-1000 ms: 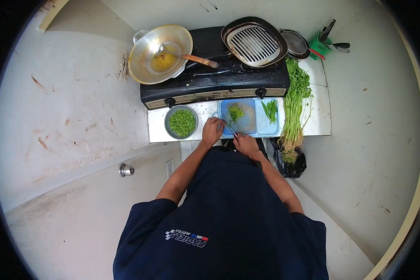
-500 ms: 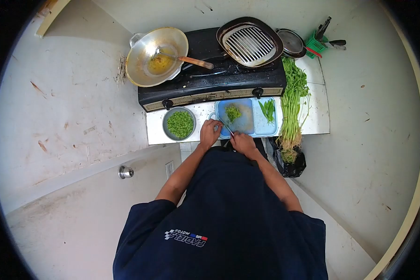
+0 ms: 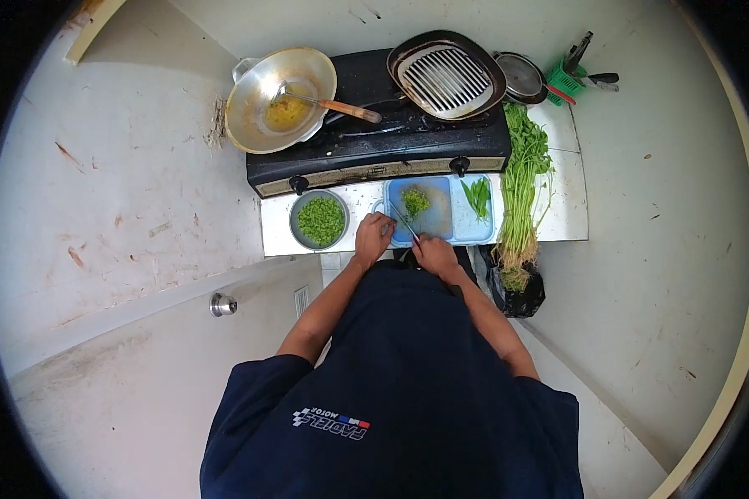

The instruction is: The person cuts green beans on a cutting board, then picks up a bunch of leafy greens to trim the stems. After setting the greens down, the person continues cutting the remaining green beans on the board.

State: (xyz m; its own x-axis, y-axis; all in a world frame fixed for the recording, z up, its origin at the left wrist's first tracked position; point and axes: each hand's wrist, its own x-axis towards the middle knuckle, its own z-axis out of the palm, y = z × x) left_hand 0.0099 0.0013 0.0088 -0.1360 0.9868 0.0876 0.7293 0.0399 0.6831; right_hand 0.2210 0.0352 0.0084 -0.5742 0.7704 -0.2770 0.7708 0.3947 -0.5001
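Observation:
My right hand (image 3: pixel 434 253) is closed round the handle of a knife (image 3: pixel 404 221), whose blade slants up and left over a blue cutting board (image 3: pixel 483 229). At the board's left edge my left hand (image 3: pixel 374 236) has its fingers bent together near the blade; what they pinch, if anything, is too small to make out. A small heap of chopped greens (image 3: pixel 415 200) lies on the board just beyond the knife. Several whole green pods or leaves (image 3: pixel 477 197) rest in the right section. Left of my hands stands a grey bowl (image 3: pixel 295 234) full of finely chopped greens (image 3: pixel 320 220).
Behind the board is a black two-burner stove (image 3: pixel 366 150) bearing a wok (image 3: pixel 245 116) with a wooden-handled ladle (image 3: pixel 349 109) and a grill pan (image 3: pixel 495 71). Rooted leafy greens (image 3: pixel 520 183) lie at right over a black bag (image 3: pixel 528 298). A green basket (image 3: pixel 564 85) holds utensils.
The knife blade has shifted very slightly on the board. My two hands stay in nearly the same place, and everything else looks unchanged.

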